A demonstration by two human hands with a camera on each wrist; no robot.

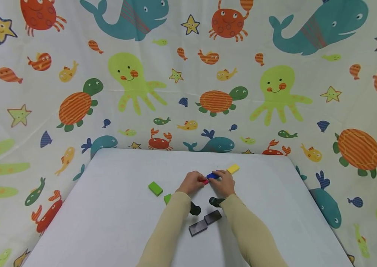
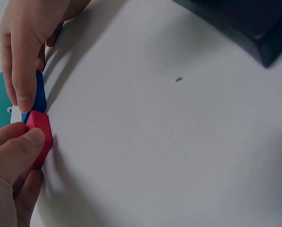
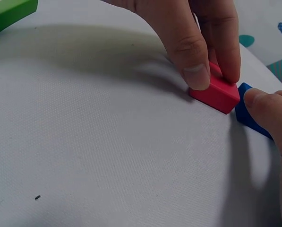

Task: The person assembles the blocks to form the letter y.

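Note:
My left hand pinches a red block between thumb and fingers, low at the white tabletop. Beside it, my right hand holds a blue block, with the thumb on its near side. In both wrist views the corners of the red and blue blocks meet end to end. Part of the blue block is hidden under the right fingers. Just beyond the right hand lies a yellow block.
Left of the left arm lie two green blocks, one whole and one partly behind the sleeve. Two dark grey blocks touch corner to corner between the forearms. A cloth printed with sea animals hangs behind the white table.

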